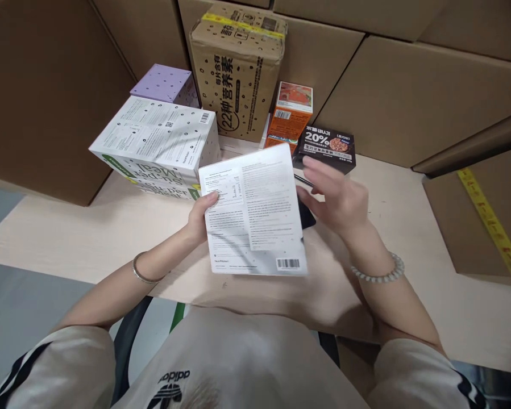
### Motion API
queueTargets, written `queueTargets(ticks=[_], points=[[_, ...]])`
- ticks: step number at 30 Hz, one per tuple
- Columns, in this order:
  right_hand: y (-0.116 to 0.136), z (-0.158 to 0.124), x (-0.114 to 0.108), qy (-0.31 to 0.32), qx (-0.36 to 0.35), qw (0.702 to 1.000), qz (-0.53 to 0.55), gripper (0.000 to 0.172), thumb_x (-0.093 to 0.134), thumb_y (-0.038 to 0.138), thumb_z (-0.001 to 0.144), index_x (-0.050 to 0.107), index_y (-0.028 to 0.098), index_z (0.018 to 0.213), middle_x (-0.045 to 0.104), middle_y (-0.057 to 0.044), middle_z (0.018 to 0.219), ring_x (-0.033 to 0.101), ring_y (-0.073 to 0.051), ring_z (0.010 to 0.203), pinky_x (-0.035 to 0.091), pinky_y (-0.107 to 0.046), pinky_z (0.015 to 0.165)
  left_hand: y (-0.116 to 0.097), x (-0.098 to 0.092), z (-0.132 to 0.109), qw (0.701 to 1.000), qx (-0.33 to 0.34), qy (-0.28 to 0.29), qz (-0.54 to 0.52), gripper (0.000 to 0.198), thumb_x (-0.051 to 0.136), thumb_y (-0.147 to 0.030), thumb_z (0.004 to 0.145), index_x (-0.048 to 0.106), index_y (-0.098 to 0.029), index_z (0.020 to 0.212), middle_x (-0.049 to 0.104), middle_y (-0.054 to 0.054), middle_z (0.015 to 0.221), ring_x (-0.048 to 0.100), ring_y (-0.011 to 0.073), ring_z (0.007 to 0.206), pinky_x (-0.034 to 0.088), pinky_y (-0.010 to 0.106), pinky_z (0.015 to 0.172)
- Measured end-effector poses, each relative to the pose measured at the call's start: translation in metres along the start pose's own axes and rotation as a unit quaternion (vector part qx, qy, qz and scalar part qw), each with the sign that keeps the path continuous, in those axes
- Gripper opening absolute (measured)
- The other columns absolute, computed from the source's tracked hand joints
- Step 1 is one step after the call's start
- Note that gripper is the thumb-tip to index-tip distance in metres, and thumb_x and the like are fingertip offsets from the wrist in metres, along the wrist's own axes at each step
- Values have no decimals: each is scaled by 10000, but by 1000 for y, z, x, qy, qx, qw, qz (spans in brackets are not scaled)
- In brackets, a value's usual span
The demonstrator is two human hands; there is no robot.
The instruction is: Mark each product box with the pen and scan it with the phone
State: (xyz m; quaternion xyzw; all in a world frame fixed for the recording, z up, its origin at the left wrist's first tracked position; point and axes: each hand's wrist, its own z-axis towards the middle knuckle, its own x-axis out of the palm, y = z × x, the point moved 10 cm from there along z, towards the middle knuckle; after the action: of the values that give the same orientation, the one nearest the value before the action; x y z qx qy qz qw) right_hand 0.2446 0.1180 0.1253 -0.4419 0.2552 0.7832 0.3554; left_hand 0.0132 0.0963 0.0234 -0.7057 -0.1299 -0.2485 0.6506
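My left hand [202, 216] is closed on the left edge of a white box [225, 238], thumb on top of its face. The box is tilted up toward me over the table, showing printed text and a barcode. Close to its upper right edge is my right hand [338, 196], slightly blurred, with thumb and fingers apart. I see nothing gripped in it. A flat black object [307, 217] shows partly from behind the white box, under the right hand. A thin dark edge or stick [303, 180] is visible by the right fingers; its kind is unclear.
Behind on the table [391, 227] stand a large white box [153, 136], a purple box [163, 84], a taped brown carton [238, 79], an orange box [291, 113] and a black biscuit box [329, 149]. Cardboard walls enclose the back; a taped carton [472, 216] sits right.
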Motion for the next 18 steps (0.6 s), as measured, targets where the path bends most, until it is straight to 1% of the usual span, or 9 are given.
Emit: queueTargets(ticks=[1,3,5,6,8,10,12,15,18], points=[[-9,2,-1,16,34,999,-20,289,525,301,1120,771,288,1272,822,-98,1357,739,-218,846,565,-371,726,2,0,0,1000,-7,-3,-7,714,808,-664,817,789,-180,1342,846,139,1311,655,494,1481,512,642,1298],[-30,3,8,82,97,990,-61,315,520,278,1108,793,237,1258,812,-124,1312,745,-247,867,512,-371,703,6,2,0,1000,-19,-5,-6,788,849,-610,782,744,-201,1448,825,124,1382,647,476,1493,495,624,1311],[-52,-1,25,165,150,970,-94,353,516,278,1105,809,208,1290,794,-150,1302,737,-273,858,462,-380,694,10,5,-1,1000,-29,-7,0,898,879,-583,756,675,-230,1555,791,111,1460,636,457,1505,485,608,1313],[-62,-5,35,202,170,959,-104,384,513,297,1113,803,198,1343,787,-167,1301,732,-282,851,445,-385,695,12,6,-1,999,-36,-8,3,942,887,-583,748,645,-240,1591,778,109,1485,634,451,1506,484,603,1309],[-77,-12,53,253,198,940,-114,460,491,337,1131,757,182,1473,778,-194,1284,727,-297,848,429,-392,702,15,7,-2,999,-46,-11,10,992,891,-599,738,615,-241,1621,767,113,1497,628,448,1504,481,598,1301],[-85,-16,68,270,211,932,-118,509,469,346,1138,707,162,1549,773,-215,1281,727,-306,859,434,-397,711,16,4,-2,999,-40,-15,27,1011,898,-619,727,612,-239,1619,769,112,1482,618,440,1507,472,583,1304],[-86,-18,79,264,211,934,-114,512,441,320,1137,714,125,1523,769,-238,1293,727,-317,875,452,-408,720,14,-1,-2,998,-21,-20,54,996,892,-628,744,603,-245,1617,761,106,1478,620,418,1499,468,562,1303],[-82,-17,88,248,196,943,-99,473,391,242,1118,782,69,1322,767,-274,1267,724,-353,974,485,-427,757,14,-8,-1,996,0,-20,83,974,865,-639,798,558,-259,1642,740,113,1477,662,396,1431,506,564,1250],[-88,-16,83,222,208,948,-92,393,413,174,1071,773,51,1171,757,-311,1236,716,-382,1068,511,-448,828,15,-11,-1,995,8,-16,99,991,878,-640,804,534,-259,1652,722,127,1481,662,399,1419,505,577,1240]])
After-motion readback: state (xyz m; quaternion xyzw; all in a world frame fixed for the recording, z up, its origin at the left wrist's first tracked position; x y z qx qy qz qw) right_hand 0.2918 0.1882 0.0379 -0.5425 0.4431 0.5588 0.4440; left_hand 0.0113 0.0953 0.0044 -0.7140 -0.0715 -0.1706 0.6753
